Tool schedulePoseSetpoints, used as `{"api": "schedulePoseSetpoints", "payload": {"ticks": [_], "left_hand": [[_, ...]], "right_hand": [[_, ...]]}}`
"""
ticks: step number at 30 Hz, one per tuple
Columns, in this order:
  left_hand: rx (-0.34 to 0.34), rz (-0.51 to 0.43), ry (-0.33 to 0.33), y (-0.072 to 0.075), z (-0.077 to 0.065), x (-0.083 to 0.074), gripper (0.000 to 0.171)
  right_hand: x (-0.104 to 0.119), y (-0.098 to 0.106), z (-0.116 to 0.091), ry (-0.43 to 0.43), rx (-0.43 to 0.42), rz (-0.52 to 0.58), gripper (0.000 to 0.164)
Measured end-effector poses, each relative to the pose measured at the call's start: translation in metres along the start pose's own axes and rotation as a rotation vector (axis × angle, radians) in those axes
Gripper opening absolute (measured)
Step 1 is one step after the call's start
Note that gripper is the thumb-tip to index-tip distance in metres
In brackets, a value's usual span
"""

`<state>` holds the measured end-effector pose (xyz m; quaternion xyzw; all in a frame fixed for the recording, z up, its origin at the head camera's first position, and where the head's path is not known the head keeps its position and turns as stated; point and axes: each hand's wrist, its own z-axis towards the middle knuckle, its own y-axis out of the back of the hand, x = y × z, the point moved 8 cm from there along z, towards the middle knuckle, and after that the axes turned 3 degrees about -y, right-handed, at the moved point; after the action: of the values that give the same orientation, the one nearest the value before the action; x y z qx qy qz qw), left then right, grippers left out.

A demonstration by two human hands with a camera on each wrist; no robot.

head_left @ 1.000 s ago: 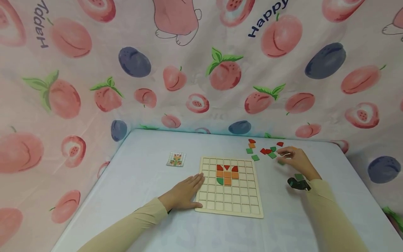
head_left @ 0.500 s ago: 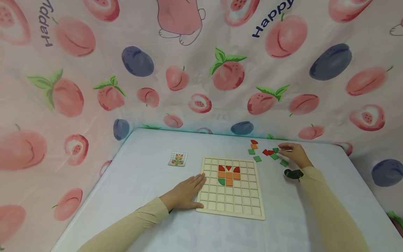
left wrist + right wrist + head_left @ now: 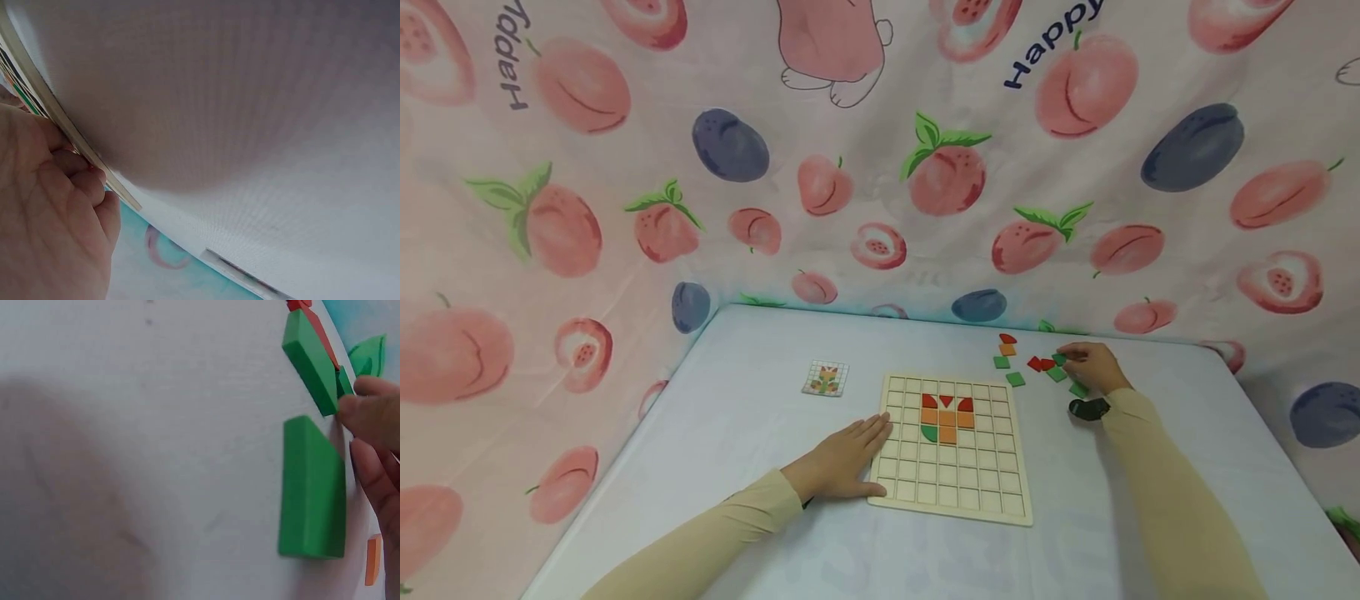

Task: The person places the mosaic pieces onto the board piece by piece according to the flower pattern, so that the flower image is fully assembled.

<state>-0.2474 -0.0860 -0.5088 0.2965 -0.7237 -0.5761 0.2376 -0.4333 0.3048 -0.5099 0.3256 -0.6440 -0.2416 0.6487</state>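
Observation:
A wooden grid board point(image 3: 992, 479) bears a figure of red, orange and green tiles in its upper part. My left hand point(image 3: 841, 460) rests along the board's left edge, fingers extended and thumb by the lower left corner. In the left wrist view the fingers point(image 3: 94, 187) lie at the board's edge point(image 3: 75, 134). Over on the right, my right hand point(image 3: 1096, 367) reaches its fingertips to a green rounded tile point(image 3: 1059, 359). That green tile point(image 3: 343, 382) is mostly hidden in the right wrist view, so touching or pinching cannot be told apart.
A small pattern card point(image 3: 826, 378) lies left of the board. Beside the right hand are loose red tiles point(image 3: 1042, 364) and a green square tile point(image 3: 1015, 379). An orange tile point(image 3: 1007, 349) lies farther back. A fruit-print cloth point(image 3: 880, 275) hangs behind the table.
My right hand has moved left and its fingertips have come to the green rounded tile. The left hand stays on the board's edge. The head view has shifted slightly.

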Motion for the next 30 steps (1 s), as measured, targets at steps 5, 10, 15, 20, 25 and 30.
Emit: {"api": "schedulePoseSetpoints", "payload": {"ticks": [5, 10, 15, 20, 25, 30], "left_hand": [[-0.004, 0.006, -0.002, 0.0013, -0.0008, -0.0007, 0.093], [-0.005, 0.006, -0.002, 0.0012, -0.0011, -0.0008, 0.093], [-0.002, -0.002, 0.001, 0.0011, -0.0013, -0.001, 0.093], [0.001, -0.007, 0.008, 0.0007, -0.0008, -0.0001, 0.094], [0.002, -0.013, 0.01, 0.0008, -0.0006, -0.0003, 0.094], [-0.001, -0.006, 0.003, 0.0008, -0.0009, 0.0, 0.094]], "right_hand": [[0.0017, 0.0019, -0.0005, -0.01, -0.011, -0.057, 0.029], [-0.0017, 0.0012, -0.0002, -0.055, 0.014, -0.092, 0.032], [-0.0019, 0.0001, -0.0003, -0.037, 0.043, -0.107, 0.036], [-0.002, -0.0001, 0.0011, 0.006, 0.027, -0.13, 0.034], [-0.0031, 0.0014, 0.0019, 0.06, -0.008, -0.131, 0.031], [-0.0048, 0.003, 0.0018, 0.093, -0.04, -0.116, 0.028]]}}
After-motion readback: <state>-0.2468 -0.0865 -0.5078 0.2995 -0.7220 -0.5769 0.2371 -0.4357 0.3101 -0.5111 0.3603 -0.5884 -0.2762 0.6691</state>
